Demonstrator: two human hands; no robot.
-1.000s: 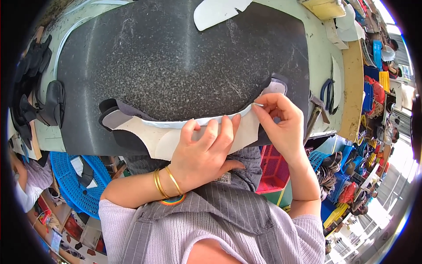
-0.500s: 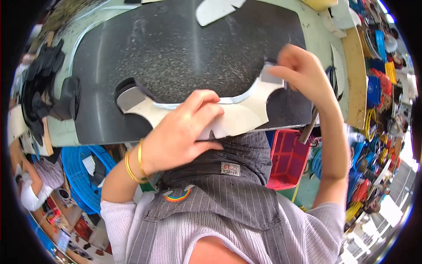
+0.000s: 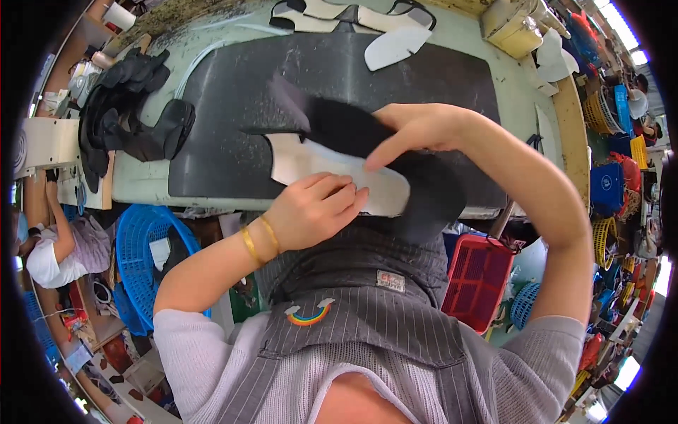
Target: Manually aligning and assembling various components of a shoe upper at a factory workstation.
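Observation:
A shoe upper piece with cream lining (image 3: 293, 159) and black outer material lies over the near part of the black work board (image 3: 226, 106). A pale strip runs along its inner edge. My left hand (image 3: 318, 212) is closed at the near side of the cream lining, its fingertips pinched together on it. From the far side, my right hand (image 3: 424, 131) grips the piece, thumb on the lining and fingers over the black material, their tips partly hidden. Motion blurs the black part that stands up beyond the lining.
Another cream-lined upper (image 3: 318, 8) and a white flat piece (image 3: 397, 48) lie at the far side. Stacked black uppers (image 3: 127, 99) stand at left, a yellow container (image 3: 510, 35) far right. Below the table are a blue basket (image 3: 131, 247) and red crate (image 3: 462, 283). Another person (image 3: 60, 254) sits left.
The upper piece was spread wide with its lining up; now it is partly folded and turned. My right hand has moved left from its end onto the middle. The view has shifted.

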